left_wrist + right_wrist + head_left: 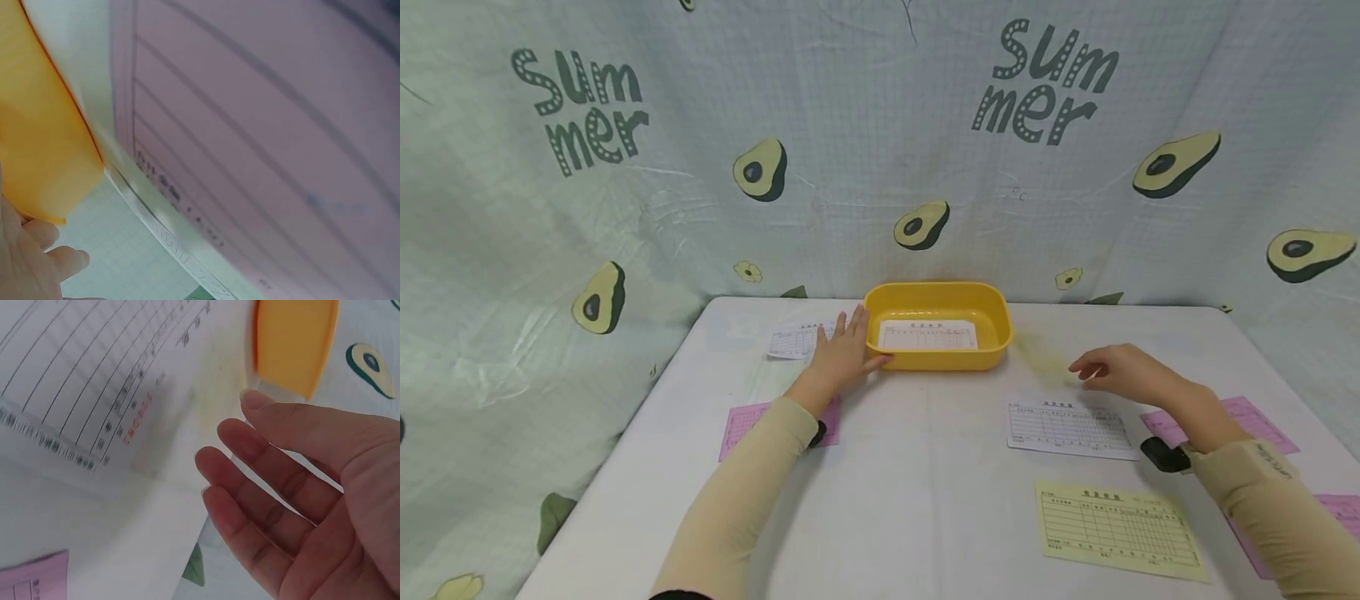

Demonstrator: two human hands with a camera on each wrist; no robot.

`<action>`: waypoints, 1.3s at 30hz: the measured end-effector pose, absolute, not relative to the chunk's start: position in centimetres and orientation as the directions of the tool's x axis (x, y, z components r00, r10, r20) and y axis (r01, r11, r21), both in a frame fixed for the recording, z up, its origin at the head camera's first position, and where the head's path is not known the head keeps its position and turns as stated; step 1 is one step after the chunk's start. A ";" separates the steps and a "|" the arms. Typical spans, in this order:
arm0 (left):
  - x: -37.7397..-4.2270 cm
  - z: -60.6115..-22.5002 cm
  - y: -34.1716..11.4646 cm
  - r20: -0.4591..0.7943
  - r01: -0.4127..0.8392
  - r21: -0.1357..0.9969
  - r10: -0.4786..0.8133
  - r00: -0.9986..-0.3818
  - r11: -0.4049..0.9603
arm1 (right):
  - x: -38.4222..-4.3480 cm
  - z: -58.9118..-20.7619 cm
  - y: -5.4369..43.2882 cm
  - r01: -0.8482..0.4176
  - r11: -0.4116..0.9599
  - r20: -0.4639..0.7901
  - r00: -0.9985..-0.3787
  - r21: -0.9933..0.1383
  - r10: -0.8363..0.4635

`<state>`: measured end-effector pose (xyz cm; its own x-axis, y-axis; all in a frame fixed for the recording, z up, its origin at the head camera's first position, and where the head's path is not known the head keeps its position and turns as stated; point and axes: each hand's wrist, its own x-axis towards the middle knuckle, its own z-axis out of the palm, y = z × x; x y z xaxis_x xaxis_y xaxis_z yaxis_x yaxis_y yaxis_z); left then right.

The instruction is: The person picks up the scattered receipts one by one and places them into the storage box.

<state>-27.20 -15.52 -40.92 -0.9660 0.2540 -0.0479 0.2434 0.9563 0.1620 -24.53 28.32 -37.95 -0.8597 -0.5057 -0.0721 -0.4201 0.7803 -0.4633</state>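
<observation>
A yellow plastic basket (955,360) stands at the back of the white table, with a white printed form (928,335) lying inside. My left hand (838,354) touches its left end, fingers spread and thumb along the front side. In the left wrist view, fingertips (69,262) show beside the basket's rim. Above the table to the right, my right hand (1123,372) holds nothing, its fingers loosely bent. A white form (1067,429) lies just in front of it. The right wrist view shows that hand (300,500) apart from both the paper and the basket.
Another white form (793,342) lies behind the left hand, and a pink form (745,425) is partly under the left forearm. A yellow form (1120,533) is at the front right. More pink forms (1255,423) lie near the right forearm. A patterned curtain (850,108) hangs behind.
</observation>
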 end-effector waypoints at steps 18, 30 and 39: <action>-27.3 -41.2 -15.5 -0.047 0.237 0.181 0.249 -0.967 0.955 | -24.0 -38.6 31.2 -0.291 0.852 -0.237 -0.876 -0.435 -0.420; -27.2 -40.8 -15.4 -0.045 0.237 0.170 0.248 -0.968 0.957 | -23.7 -39.2 32.3 -0.276 0.860 -0.273 -0.868 -0.429 -0.415; -27.2 -41.0 -15.3 -0.038 0.233 0.173 0.243 -0.969 0.957 | -23.6 -39.2 32.1 -0.193 0.864 -0.369 -0.845 -0.465 -0.387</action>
